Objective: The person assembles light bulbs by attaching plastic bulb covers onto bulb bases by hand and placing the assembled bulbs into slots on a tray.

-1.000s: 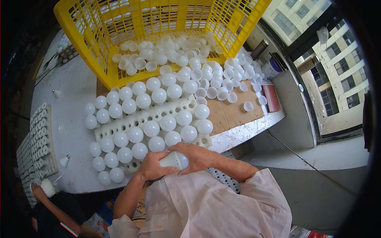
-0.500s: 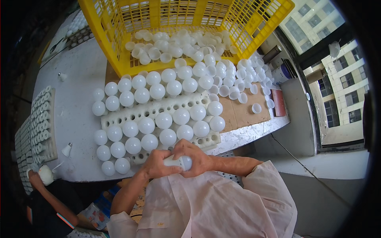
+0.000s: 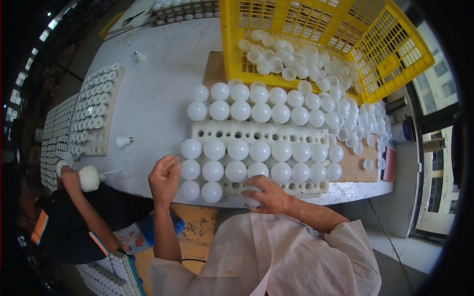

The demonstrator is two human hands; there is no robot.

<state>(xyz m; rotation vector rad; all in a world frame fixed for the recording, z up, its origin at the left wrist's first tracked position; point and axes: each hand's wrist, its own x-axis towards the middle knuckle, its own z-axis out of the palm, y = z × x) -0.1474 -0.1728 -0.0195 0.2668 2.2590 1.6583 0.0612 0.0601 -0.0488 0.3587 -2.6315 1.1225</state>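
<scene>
My right hand (image 3: 269, 195) is closed round a light bulb (image 3: 251, 196) with a white dome, at the front row of a white foam tray (image 3: 316, 188) with round holes. The fingers cover most of this bulb. Raised over the table's front edge, my left hand (image 3: 165, 180) has loosely bent fingers and nothing visible in them. It is close to the left end of the bulb rows. Rows of domed bulbs (image 3: 236, 170) stand upright in the front tray. Behind them is a second foam tray (image 3: 237, 132) with a row of bare holes and more domed bulbs.
A yellow crate (image 3: 230, 44) at the back holds loose translucent domes. More domes (image 3: 351, 140) lie on cardboard (image 3: 353, 165) at right, by a window. Two loose bulbs (image 3: 124, 142) lie on the table at left. Another person's hand (image 3: 72, 180) works beside trays of bulb bases (image 3: 101, 140).
Both hands held the bulb together before. My left hand has let go and moved left; my right hand has carried the bulb to the front row. The view has swung left.
</scene>
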